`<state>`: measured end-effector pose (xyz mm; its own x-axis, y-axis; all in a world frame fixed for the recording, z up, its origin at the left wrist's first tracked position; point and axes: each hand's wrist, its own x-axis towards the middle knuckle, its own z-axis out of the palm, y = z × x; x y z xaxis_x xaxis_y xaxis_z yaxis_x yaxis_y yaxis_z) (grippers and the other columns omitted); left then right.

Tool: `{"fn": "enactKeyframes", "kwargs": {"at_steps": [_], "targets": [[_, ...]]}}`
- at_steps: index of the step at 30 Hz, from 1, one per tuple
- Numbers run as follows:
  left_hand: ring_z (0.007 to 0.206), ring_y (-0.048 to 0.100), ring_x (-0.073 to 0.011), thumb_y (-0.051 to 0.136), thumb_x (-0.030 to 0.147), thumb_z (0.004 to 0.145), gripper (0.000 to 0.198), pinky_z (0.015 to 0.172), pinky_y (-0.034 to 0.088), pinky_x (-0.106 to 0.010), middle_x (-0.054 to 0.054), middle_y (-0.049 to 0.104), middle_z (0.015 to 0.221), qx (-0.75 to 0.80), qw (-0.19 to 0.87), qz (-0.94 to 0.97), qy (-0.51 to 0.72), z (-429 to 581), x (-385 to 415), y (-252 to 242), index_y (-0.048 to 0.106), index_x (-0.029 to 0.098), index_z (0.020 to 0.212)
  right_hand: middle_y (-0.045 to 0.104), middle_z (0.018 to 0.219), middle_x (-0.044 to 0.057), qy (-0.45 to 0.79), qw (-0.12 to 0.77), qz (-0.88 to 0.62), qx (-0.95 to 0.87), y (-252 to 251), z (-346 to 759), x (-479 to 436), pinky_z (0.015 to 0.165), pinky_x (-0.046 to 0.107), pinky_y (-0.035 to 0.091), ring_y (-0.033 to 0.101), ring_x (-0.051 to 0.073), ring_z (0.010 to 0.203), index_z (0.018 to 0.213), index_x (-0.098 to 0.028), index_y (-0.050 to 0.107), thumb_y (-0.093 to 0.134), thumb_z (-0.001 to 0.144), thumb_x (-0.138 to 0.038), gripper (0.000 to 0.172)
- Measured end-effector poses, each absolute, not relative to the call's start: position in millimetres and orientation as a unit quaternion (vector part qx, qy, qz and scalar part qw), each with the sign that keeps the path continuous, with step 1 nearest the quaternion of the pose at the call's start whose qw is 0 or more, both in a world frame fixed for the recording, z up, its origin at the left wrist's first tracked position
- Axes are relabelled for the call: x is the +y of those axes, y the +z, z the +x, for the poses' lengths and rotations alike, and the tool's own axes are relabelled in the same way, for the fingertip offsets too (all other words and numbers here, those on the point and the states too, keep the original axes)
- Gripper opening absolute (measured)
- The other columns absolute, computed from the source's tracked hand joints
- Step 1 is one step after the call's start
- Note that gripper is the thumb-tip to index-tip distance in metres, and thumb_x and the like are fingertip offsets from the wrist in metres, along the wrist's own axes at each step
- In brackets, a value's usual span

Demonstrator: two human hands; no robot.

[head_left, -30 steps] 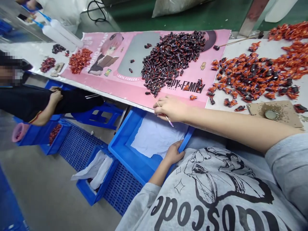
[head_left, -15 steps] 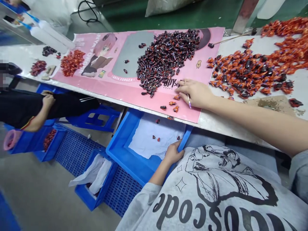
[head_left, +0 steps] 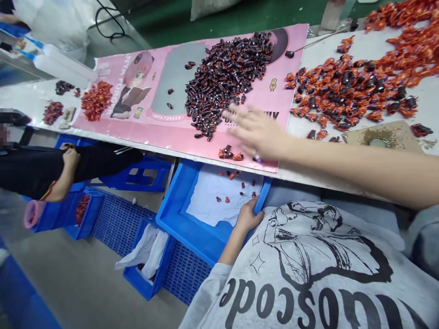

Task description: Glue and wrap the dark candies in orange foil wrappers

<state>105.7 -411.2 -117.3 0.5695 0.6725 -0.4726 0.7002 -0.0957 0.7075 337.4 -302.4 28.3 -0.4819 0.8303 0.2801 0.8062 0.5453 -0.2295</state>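
My right hand [head_left: 255,132] reaches over the pink printed mat [head_left: 171,132], its fingers stretched out and smeared by motion, just right of a big heap of small dark pieces [head_left: 224,75]. The purple tip of a thin stick [head_left: 257,159] peeks from under that hand. A few dark-and-orange pieces [head_left: 229,154] lie at the mat's near edge. My left hand [head_left: 248,217] grips the rim of a blue bin [head_left: 178,214] below the table edge. The bin is lined with a white sheet [head_left: 209,208] that carries several small pieces.
A wide scatter of orange-and-dark pieces [head_left: 350,87] covers the table to the right, beside a cardboard square with a round metal part [head_left: 379,142]. A red heap [head_left: 96,98] and white bottles [head_left: 58,68] sit far left. Another person's hand [head_left: 70,157] rests at left above blue crates [head_left: 146,269].
My right hand swept pieces off the table edge into the bin, went back onto the mat, and now moves left towards the edge again. More pieces lie on the white sheet. The left hand stayed put.
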Motion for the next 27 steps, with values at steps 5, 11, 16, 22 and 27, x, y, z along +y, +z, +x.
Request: {"fn": "enactKeyframes", "kwargs": {"at_steps": [5, 11, 16, 22, 27], "targets": [[0.13, 0.062, -0.032, 0.062, 0.01, 0.071, 0.061, 0.115, 0.048, -0.044, -0.011, 0.067, 0.138, 0.48, 0.475, 0.738, 0.004, 106.5, -412.7, -122.3, 0.065, 0.015, 0.131, 0.042, 0.157, 0.021, -0.08, 0.183, -0.675, -0.71, 28.7, 452.6, -326.1, 0.119, 0.066, 0.021, 0.029, 0.043, 0.15, 0.139, -0.004, 0.057, 0.032, 0.095, -0.067, 0.08], [0.122, 0.067, -0.0309, 0.061, 0.011, 0.071, 0.058, 0.108, 0.052, -0.043, -0.012, 0.071, 0.131, 0.486, 0.471, 0.735, 0.022, 108.8, -414.1, -120.5, 0.067, 0.012, 0.128, 0.053, 0.15, 0.013, 0.016, 0.15, -0.752, -0.641, 20.8, 467.7, -325.2, 0.116, 0.067, 0.033, 0.039, 0.043, 0.144, 0.14, -0.014, 0.058, 0.062, 0.089, -0.041, 0.058], [0.12, 0.068, -0.0291, 0.059, 0.008, 0.069, 0.057, 0.107, 0.052, -0.04, -0.01, 0.073, 0.128, 0.487, 0.461, 0.741, 0.037, 109.5, -416.2, -120.7, 0.069, 0.015, 0.125, 0.065, 0.135, 0.01, 0.021, 0.158, -0.724, -0.671, 15.8, 435.2, -311.0, 0.11, 0.063, 0.039, 0.05, 0.038, 0.131, 0.131, -0.02, 0.063, 0.057, 0.091, -0.043, 0.046], [0.115, 0.07, -0.0297, 0.06, 0.007, 0.068, 0.055, 0.104, 0.054, -0.042, -0.011, 0.073, 0.127, 0.475, 0.446, 0.756, 0.053, 107.8, -417.4, -125.7, 0.071, 0.014, 0.121, 0.062, 0.138, 0.013, 0.074, 0.157, -0.66, -0.731, 14.1, 396.0, -297.4, 0.108, 0.057, 0.038, 0.051, 0.037, 0.129, 0.129, -0.014, 0.063, 0.055, 0.093, -0.039, 0.045], [0.106, 0.073, -0.0266, 0.059, 0.008, 0.068, 0.054, 0.095, 0.059, -0.038, -0.007, 0.078, 0.116, 0.463, 0.418, 0.778, 0.08, 108.7, -418.4, -130.6, 0.071, 0.016, 0.12, 0.064, 0.132, 0.016, 0.105, 0.139, -0.599, -0.782, 15.9, 355.3, -294.4, 0.102, 0.05, 0.044, 0.054, 0.035, 0.124, 0.121, -0.011, 0.067, 0.054, 0.094, -0.032, 0.037]]}}
